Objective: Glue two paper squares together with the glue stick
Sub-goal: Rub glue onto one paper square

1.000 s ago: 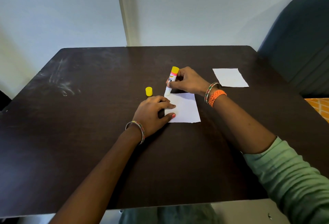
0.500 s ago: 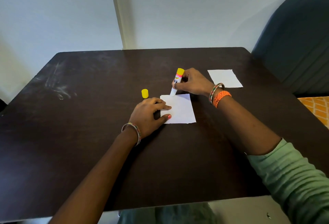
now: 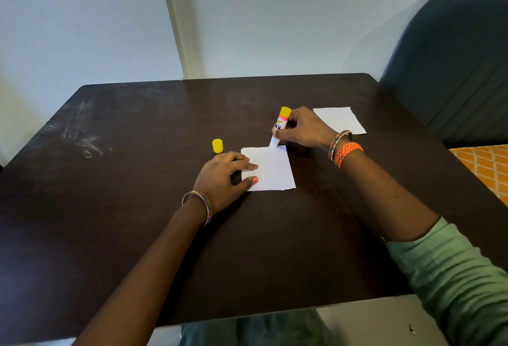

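Observation:
A white paper square (image 3: 272,169) lies near the middle of the dark table (image 3: 137,208). My left hand (image 3: 224,174) rests on its left edge, fingers and thumb pressing it flat. My right hand (image 3: 301,128) grips the uncapped glue stick (image 3: 280,128), which has a yellow end up and its white tip down on the far edge of that paper. The yellow cap (image 3: 217,145) stands on the table just left of the paper. A second white paper square (image 3: 341,119) lies farther right, behind my right wrist.
A dark blue padded chair (image 3: 453,65) stands at the table's right side, with an orange patterned surface (image 3: 486,167) below it. A wall runs close behind the table's far edge. White scuff marks (image 3: 82,139) show on the table's left part.
The glue stick in my right hand has slid rightward along the paper's far edge, from its left corner toward the right. My left hand has kept the paper pinned.

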